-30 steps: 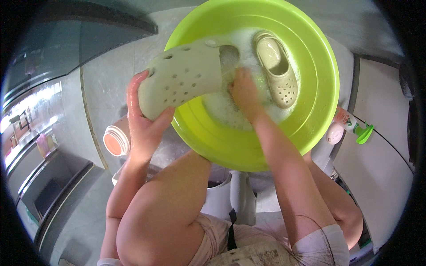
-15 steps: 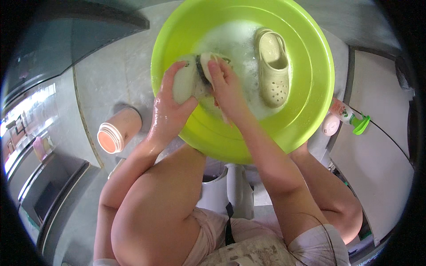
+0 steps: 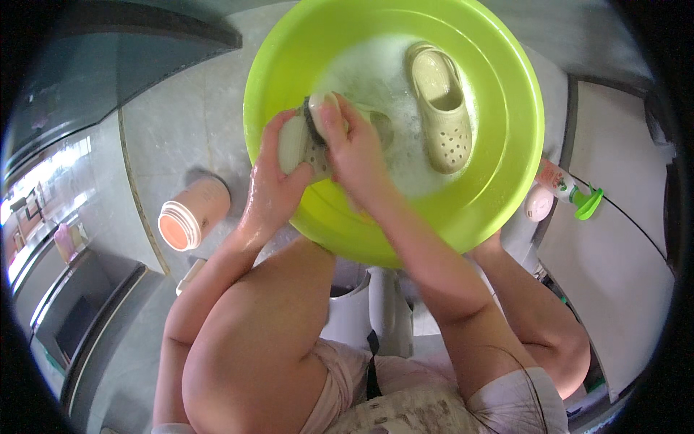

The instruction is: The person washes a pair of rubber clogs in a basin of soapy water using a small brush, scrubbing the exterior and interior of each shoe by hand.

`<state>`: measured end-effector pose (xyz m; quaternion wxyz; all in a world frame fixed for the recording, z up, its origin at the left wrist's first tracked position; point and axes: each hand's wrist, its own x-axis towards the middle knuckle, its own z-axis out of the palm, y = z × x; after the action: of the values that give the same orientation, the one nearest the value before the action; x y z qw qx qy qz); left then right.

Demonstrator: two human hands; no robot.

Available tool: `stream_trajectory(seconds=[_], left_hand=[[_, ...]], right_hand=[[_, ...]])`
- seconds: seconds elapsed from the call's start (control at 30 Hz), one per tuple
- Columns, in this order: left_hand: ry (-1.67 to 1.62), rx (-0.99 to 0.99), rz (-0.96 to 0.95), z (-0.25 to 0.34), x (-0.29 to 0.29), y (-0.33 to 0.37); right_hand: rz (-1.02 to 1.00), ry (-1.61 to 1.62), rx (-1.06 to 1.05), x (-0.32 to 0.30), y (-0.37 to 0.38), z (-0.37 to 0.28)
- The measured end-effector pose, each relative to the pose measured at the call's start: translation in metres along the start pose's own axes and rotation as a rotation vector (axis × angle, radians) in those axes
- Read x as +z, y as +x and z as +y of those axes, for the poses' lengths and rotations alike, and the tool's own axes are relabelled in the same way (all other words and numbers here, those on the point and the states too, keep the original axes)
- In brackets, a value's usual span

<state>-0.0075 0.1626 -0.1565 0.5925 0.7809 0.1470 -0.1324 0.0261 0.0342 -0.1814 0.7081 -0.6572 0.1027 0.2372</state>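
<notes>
My left hand [image 3: 269, 177] is wrapped round a pale clog [image 3: 292, 145] over the left side of a lime-green basin [image 3: 506, 79]. Pressed against that clog is a scrub brush [image 3: 311, 119] with dark bristles and a pale back, gripped by my right hand [image 3: 356, 155]. My right fingers and the brush cover part of the clog's upper. A second clog [image 3: 448, 137], pale beige with round holes in its toe, lies in the foamy water [image 3: 376, 69] at the basin's right.
On the floor to the left lies an open pinkish jar [image 3: 195, 213]. Right of the basin are a bottle with a green trigger top [image 3: 564, 184] and a round pink lid [image 3: 538, 203]. A white panel [image 3: 614, 217] stands at far right.
My right hand has shifted slightly left and down with the brush along the held clog. That clog has turned a little, showing more behind my fingers. The other clog has drifted slightly.
</notes>
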Motion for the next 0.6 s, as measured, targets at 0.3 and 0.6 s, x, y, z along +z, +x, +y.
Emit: stream_trajectory(seconds=[0.3, 0.6], left_hand=[[0.015, -0.002, -0.014, 0.015, -0.006, 0.001], [-0.013, -0.051, -0.02, 0.015, -0.013, 0.002]], right_hand=[[0.028, -0.073, 0.014, 0.007, -0.007, -0.007], [0.037, -0.215, -0.081, 0.004, -0.01, -0.012]])
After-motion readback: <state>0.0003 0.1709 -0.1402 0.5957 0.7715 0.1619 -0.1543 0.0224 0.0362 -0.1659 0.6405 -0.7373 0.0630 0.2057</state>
